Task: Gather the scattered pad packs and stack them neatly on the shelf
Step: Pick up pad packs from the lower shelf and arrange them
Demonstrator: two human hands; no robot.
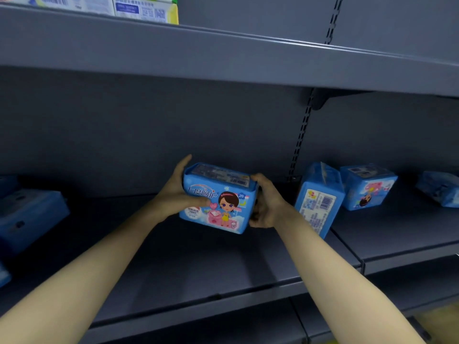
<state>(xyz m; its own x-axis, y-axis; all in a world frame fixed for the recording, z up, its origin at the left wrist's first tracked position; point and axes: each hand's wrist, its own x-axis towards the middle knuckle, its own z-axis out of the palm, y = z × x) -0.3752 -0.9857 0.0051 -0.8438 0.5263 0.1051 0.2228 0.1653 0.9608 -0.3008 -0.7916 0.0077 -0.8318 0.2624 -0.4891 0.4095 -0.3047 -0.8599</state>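
Holding the pad pack (pixel 218 202) end to end, I have my left hand (pixel 177 192) on its left end and my right hand (pixel 269 203) on its right. Its long axis runs straight across my view, parallel to the front lip of the shelf (pixel 223 269), printed face toward me. The fingers (pixel 185 162) of the left hand reach up behind the pack with the thumb laid across the front. Those of the right hand are curled round the other end, thumb on the top edge by the barcode. Both hands are closed on the pack, neither spread. It sits low over the shelf board in the middle bay; whether its bottom edge touches the board I cannot tell. What the next move turns on, as I judge it, is what lies to the right. The tilted pack (pixel 319 202) stands on end, leaning, just beside my right wrist, with a third pack (pixel 367 187) just beyond it and a far pack (pixel 440 189) well apart at the edge of view. The right hand is plainly nearer to all three, so I would set this pack down square, steady it with the left and fetch with the right. More blue packs (pixel 32 214) lie in shadow at the far left.
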